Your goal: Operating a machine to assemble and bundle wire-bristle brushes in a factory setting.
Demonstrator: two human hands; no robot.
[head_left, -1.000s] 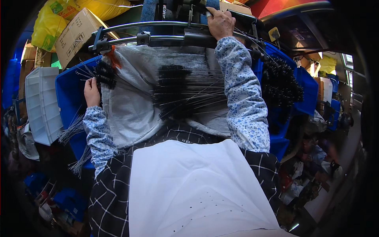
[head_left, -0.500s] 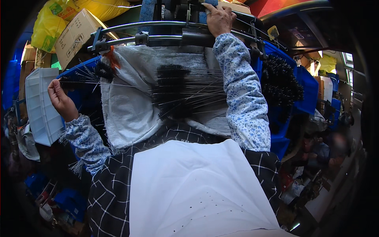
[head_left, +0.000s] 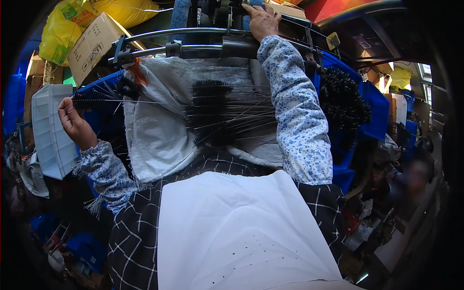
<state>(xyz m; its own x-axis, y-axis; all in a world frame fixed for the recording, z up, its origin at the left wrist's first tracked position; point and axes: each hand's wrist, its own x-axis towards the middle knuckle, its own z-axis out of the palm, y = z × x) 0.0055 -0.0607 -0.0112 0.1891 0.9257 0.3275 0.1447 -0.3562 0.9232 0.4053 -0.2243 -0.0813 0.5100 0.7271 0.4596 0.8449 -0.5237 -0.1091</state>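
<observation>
At the far left my left hand (head_left: 75,123) pinches the bristled end of a black wire brush (head_left: 89,100). Its thin metal stem runs right, over a white woven sheet (head_left: 154,140). A bundle of similar wire brushes (head_left: 210,111) lies across my lap on that sheet, bristles to the left and bare stems under my right forearm. Up at the top, my right hand (head_left: 263,21) rests on a dark and blue metal machine (head_left: 237,48), fingers stretched out and apart. The spot under its fingertips is partly hidden.
Chrome rails (head_left: 193,31) cross in front of me. A pile of black brushes (head_left: 343,99) sits at right beside blue bins (head_left: 374,111). At left stand a white plastic tray (head_left: 50,130), a cardboard box (head_left: 94,48) and yellow bags (head_left: 58,36). Another person (head_left: 415,174) is at far right.
My right hand has shifted slightly left and up on the machine, and its fingers have spread. The left hand keeps the brush in nearly the same place.
</observation>
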